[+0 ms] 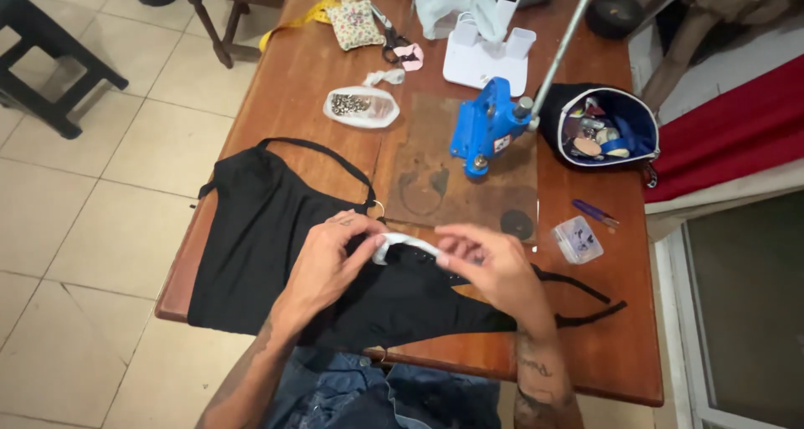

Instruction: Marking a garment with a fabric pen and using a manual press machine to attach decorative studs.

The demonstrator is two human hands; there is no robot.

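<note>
- Left hand (331, 257) and right hand (486, 266) are pinching a white strip (404, 245) over the black garment (276, 245) near the bench (603, 354) front edge.
- Judged step: positioning the strip; next is needing steady alignment.

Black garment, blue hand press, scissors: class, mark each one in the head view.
black garment (251, 228): head view, on its broad flat cloth.
blue hand press (481, 128): head view, on its body.
scissors (389, 37): head view, near the handles.

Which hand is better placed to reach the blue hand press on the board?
Probably the right hand: it lies almost directly below the blue metal hand press. The left hand sits further left, pinching the white strip on the black fabric garment.
</note>
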